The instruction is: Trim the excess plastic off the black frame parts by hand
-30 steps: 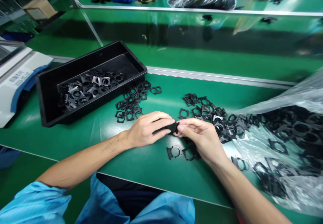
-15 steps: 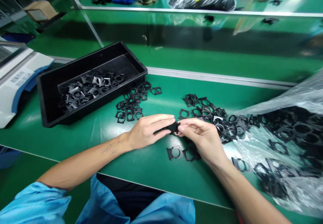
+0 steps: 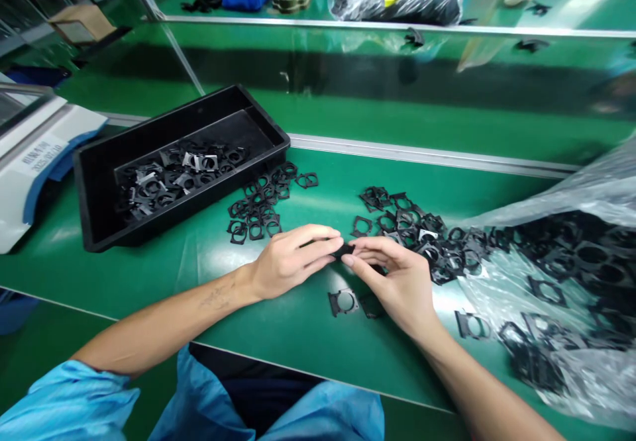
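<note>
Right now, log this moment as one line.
left hand: black plastic bracket pinched | right hand: same bracket pinched | beside: loose brackets, green workbench

Black piece [image 3: 344,250] mostly hidden by fingers [image 3: 322,245]; plastic bag [image 3: 591,189] cut off by right edge.

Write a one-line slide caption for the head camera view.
Left hand and right hand pinch a black frame over a green workbench.

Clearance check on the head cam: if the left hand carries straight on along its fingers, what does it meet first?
The small black part at the left hand's fingertips, which it already seems to touch. Just past it, the right hand's fingers, though depth is unclear.
</note>
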`<state>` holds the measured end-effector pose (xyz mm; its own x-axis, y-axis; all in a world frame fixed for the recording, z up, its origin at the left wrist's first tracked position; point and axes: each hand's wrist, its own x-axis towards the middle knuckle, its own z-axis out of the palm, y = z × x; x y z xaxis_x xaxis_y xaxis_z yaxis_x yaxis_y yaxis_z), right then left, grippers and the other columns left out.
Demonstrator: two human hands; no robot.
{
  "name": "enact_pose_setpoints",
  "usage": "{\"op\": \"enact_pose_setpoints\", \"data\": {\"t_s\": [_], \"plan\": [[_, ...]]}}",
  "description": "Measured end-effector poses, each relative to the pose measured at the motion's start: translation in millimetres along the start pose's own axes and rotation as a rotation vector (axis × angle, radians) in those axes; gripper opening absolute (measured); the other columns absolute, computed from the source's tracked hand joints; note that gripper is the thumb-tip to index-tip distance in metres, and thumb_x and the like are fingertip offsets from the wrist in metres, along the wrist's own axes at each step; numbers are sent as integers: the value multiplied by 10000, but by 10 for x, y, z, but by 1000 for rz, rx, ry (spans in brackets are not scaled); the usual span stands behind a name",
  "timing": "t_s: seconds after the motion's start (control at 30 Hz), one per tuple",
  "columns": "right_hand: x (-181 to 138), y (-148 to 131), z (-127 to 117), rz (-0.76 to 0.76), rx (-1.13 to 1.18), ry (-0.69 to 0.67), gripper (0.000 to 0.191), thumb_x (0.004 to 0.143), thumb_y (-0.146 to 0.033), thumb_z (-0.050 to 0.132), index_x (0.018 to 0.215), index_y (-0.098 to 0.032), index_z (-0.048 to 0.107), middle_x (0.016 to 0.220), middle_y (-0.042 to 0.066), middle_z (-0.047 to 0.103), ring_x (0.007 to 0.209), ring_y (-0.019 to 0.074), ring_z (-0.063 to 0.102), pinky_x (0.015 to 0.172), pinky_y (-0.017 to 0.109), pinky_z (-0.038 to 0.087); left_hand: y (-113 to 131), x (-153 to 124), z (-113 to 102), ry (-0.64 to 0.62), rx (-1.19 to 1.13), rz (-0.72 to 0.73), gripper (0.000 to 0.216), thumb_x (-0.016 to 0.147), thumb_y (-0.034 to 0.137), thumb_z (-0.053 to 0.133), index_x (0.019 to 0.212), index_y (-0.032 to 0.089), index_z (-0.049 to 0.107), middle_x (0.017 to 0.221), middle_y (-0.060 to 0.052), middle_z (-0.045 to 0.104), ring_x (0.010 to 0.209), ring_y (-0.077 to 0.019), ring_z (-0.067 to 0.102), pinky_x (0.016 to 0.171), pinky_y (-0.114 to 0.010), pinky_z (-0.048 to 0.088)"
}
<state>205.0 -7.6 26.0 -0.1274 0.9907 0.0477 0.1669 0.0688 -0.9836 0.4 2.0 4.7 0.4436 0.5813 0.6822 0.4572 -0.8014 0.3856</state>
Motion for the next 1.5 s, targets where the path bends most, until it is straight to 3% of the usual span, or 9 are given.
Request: {"op": "enact_pose_setpoints", "data": {"t_s": [0.2, 0.33, 0.5, 0.77, 0.97, 1.13, 1.3, 1.5], "plan": [[-11, 7, -5, -141, -114, 48, 57, 833, -262, 787, 848, -213, 763, 802, 13, 783, 688, 168, 740, 687, 275, 632, 46, 10, 14, 28, -72, -55, 239, 921, 181, 684, 1156, 156, 652, 1081, -101, 743, 998, -161, 732, 894, -278, 622], [-11, -6, -25, -216, -161, 86, 22, 841, -233, 780, 852, -222, 765, 822, 12, 786, 672, 160, 728, 668, 269, 618, 51, 43, 6, 102, -190, -173, 138, 895, 202, 716, 1003, 161, 641, 994, -89, 746, 960, -168, 724, 865, -294, 608], [-23, -23, -28, -280, -206, 74, 17, 843, -222, 777, 858, -230, 773, 804, 15, 779, 668, 165, 710, 661, 283, 602, 54, 48, 3, 106, -262, -247, 37, 914, 165, 674, 913, 165, 637, 944, -72, 745, 933, -155, 714, 864, -285, 577], [-36, -42, -24, -293, -258, 56, 38, 866, -279, 760, 846, -251, 775, 783, 37, 769, 686, 207, 694, 691, 352, 587, 64, 43, 9, 86, -348, -359, 64, 924, 190, 641, 864, 175, 622, 908, -58, 737, 888, -158, 705, 841, -293, 563], [-32, -46, -23, -340, -251, 39, 32, 864, -222, 759, 851, -249, 771, 792, 26, 765, 687, 193, 691, 685, 331, 572, 32, 20, 27, 67, -405, -449, 65, 917, 231, 660, 922, 169, 640, 867, -42, 730, 823, -143, 698, 787, -258, 564], [-26, -49, -23, -363, -245, 32, 55, 863, -196, 756, 854, -249, 768, 812, 28, 764, 718, 194, 697, 702, 326, 569, 14, 39, 17, 69, -433, -422, 66, 915, 221, 676, 888, 161, 669, 847, -45, 736, 800, -140, 697, 773, -255, 561], [-11, -73, -32, -243, -175, 20, 91, 869, -293, 758, 797, -238, 748, 803, 52, 755, 754, 215, 701, 747, 360, 588, 52, 54, -2, 96, -381, -338, 48, 904, 195, 694, 870, 165, 680, 828, -32, 739, 790, -132, 703, 760, -240, 561], [69, -75, -53, 237, 267, -80, 303, 722, -432, 875, 704, -205, 675, 672, 14, 714, 579, 153, 675, 597, 270, 573, 40, 44, 17, 78, -350, -322, 120, 951, 143, 598, 1004, 164, 703, 925, -50, 754, 850, -132, 722, 799, -244, 583]]}}
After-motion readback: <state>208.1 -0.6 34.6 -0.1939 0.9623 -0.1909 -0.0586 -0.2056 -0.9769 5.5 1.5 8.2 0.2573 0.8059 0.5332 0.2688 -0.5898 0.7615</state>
